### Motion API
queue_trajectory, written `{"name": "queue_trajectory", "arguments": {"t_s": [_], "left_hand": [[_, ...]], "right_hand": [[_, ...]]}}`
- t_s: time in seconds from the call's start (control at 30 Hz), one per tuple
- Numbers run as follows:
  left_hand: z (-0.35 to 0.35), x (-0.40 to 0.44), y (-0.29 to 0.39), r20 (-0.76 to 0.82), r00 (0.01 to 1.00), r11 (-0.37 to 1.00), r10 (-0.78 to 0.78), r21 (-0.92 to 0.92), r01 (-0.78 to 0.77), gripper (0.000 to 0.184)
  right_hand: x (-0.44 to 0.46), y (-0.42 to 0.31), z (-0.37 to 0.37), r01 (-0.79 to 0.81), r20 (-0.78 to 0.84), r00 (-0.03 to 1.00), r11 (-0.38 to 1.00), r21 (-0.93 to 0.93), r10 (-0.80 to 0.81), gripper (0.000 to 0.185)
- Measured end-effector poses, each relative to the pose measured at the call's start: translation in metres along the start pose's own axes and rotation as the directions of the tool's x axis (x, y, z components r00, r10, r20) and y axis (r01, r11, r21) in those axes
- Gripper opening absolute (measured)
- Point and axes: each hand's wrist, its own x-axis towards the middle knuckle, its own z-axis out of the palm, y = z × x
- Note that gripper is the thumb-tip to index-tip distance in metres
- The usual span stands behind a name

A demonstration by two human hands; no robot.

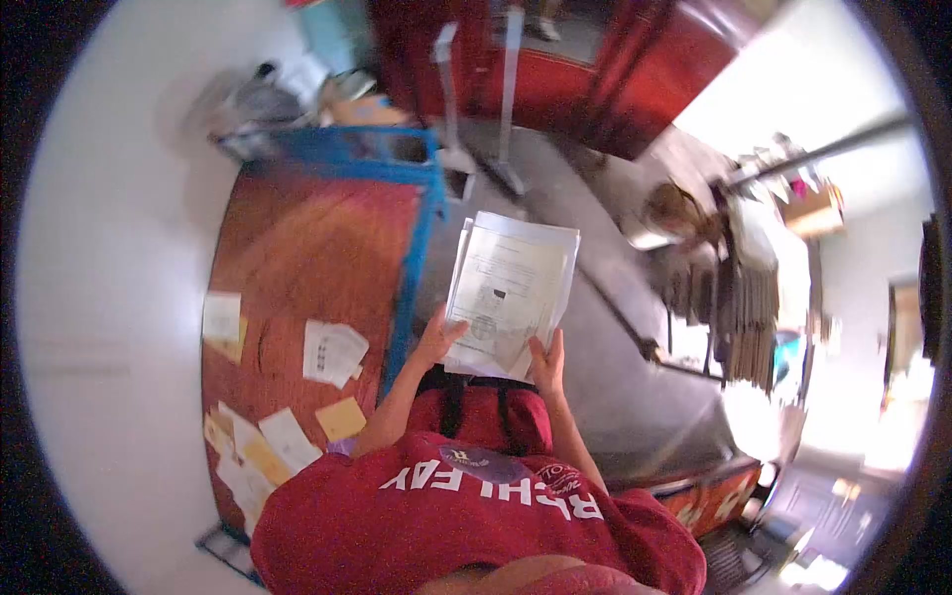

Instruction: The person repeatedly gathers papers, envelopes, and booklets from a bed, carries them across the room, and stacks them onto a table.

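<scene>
A stack of printed sheets [514, 273] is being held out in front of the body, its near edge being pinched at one side between thumb and fingers of the left hand [436, 339] and at the other by those of the right hand [548, 365]. Left of the fingers, a reddish wooden tabletop [307, 248] is being edged by a blue frame [424, 203]; on it, white papers [332, 352] and a yellow envelope [341, 419] are being supported. Beyond the fingertips, grey floor [555, 198] is being bordered by red panels [545, 84]. To their right, blurred garments [749, 322] are being carried by a rack.
</scene>
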Motion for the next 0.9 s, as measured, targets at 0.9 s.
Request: {"name": "queue_trajectory", "arguments": {"t_s": [0.9], "left_hand": [[0.385, 0.278, 0.16, 0.975, 0.157, 0.985, -0.158, 0.167, -0.046, 0.046]], "right_hand": [[0.085, -0.062, -0.184, 0.009, -0.998, -0.052, 1.0, 0.023, 0.024, 0.04]]}}
